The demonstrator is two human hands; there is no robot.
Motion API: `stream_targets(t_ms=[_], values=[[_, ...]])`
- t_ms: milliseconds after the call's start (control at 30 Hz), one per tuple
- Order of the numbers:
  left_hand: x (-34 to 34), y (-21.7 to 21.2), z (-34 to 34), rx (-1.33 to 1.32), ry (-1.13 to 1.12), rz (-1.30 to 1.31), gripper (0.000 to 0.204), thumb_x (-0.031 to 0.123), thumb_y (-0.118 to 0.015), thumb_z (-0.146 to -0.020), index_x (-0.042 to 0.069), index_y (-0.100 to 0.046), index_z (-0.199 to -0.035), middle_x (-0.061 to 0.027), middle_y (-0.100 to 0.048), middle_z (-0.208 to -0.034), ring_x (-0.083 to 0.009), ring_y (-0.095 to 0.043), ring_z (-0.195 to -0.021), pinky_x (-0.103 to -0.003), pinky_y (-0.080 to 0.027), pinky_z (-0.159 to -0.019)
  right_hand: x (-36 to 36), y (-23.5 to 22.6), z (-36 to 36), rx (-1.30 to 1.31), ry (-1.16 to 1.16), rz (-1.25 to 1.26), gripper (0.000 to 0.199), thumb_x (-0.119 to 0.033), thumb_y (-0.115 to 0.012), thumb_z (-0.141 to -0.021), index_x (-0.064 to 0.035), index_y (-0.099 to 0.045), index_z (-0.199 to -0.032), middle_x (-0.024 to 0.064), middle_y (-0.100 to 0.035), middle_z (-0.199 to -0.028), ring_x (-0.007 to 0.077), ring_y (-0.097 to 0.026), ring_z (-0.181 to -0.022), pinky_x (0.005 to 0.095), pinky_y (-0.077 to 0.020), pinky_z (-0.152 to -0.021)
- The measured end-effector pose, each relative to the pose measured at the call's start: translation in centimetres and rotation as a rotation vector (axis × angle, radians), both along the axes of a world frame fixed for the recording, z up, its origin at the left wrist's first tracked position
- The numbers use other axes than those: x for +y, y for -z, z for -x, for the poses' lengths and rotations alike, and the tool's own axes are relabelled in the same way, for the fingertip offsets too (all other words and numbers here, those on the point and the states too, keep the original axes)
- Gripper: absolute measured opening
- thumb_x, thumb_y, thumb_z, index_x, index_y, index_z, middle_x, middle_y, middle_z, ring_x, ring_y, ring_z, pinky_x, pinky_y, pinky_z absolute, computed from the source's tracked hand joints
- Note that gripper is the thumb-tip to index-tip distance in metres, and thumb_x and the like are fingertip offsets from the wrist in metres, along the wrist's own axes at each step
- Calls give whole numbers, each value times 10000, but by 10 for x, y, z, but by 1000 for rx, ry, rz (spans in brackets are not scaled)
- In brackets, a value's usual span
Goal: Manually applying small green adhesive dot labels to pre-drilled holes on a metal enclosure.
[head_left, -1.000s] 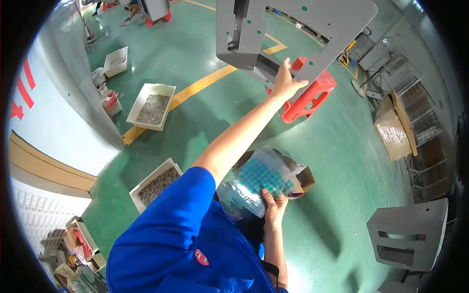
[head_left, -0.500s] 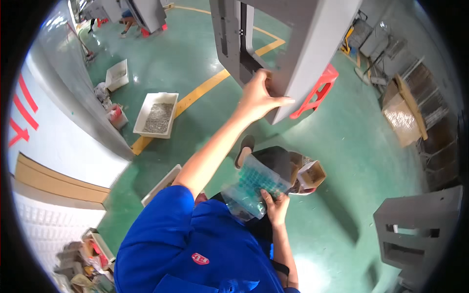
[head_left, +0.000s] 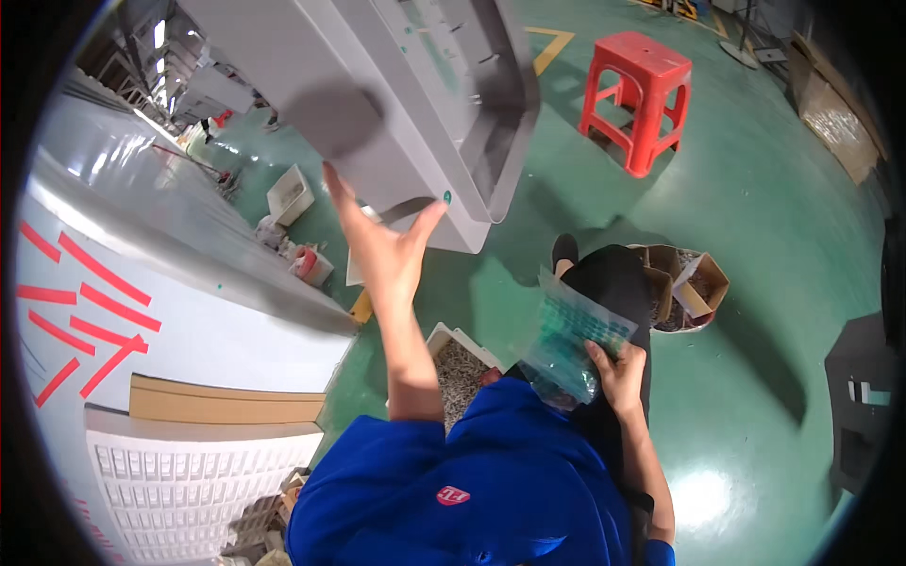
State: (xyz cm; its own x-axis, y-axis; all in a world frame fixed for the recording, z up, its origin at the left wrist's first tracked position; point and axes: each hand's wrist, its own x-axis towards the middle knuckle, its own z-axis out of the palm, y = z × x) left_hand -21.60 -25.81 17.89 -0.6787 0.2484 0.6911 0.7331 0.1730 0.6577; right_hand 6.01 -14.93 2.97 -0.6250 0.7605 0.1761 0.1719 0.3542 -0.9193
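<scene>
Blue sleeves at 6 o'clock, near. Right hand [head_left: 618, 370] at 5 o'clock, grip clenched on clear plastic bag of teal parts [head_left: 574, 338]; bag juts up-left from the fingers, long axis toward 11 o'clock. Left hand [head_left: 385, 247] raised at 10 o'clock, grip released, fingers spread, palm flat against underside edge of grey sheet-metal cabinet panel [head_left: 377, 104]. Panel lies just above and beyond left hand, long axis running 10 to 2 o'clock; left hand is the nearer one, right hand well apart from it. White tray of small metal parts [head_left: 460, 363] on floor between the forearms. Open cardboard box [head_left: 694, 288] at 3 o'clock, beside a dark shoe. Green painted floor [head_left: 755, 189], yellow line. Red plastic stool [head_left: 634, 85] at 1 o'clock, far. More white trays [head_left: 289, 195] at 10 o'clock. Grey wall with red marks at 9 o'clock.
</scene>
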Motion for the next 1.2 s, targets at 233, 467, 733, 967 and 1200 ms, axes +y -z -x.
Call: stream_targets(t_ms=[233,467,733,967,1200], values=[[33,-3,17,-93,21,70,1155,334,-860,-601,46,-141,-1458,-273,-317,-1417,-419,-373,-1280,-460,-325,-1049,1,3,-1,65,0,-27,165,-142,-694,-818,14,-641,-815,155,-580,-633,261,-557,-526,325,-442,-538],[83,13,64,-72,126,118,1137,334,-827,-636,54,-106,-1470,-317,-329,-1396,-417,-374,-1288,-466,-327,-1044,5,5,-3,-57,-35,-71,171,-165,-699,-803,-3,-643,-794,163,-593,-647,325,-587,-577,355,-454,-541],[124,24,127,-1,505,17,1009,195,-768,-711,33,-122,-1469,-240,-429,-1344,-337,-455,-1223,-413,-362,-1017,4,-2,-2,-56,-36,-192,155,-163,-710,-777,-32,-665,-847,162,-614,-694,333,-611,-637,375,-476,-572],[133,18,157,-29,613,98,979,235,-762,-708,86,-165,-1469,-174,-495,-1281,-286,-491,-1192,-419,-411,-935,6,7,-3,-71,-44,-221,147,-139,-717,-760,-38,-676,-858,131,-629,-703,309,-620,-627,358,-484,-567],[126,13,161,-36,573,136,919,191,-718,-719,106,-178,-1458,-141,-482,-1309,-255,-486,-1193,-405,-439,-830,7,-5,-3,-20,-33,-259,157,-107,-716,-750,-42,-684,-890,121,-656,-746,291,-640,-652,347,-499,-586]])
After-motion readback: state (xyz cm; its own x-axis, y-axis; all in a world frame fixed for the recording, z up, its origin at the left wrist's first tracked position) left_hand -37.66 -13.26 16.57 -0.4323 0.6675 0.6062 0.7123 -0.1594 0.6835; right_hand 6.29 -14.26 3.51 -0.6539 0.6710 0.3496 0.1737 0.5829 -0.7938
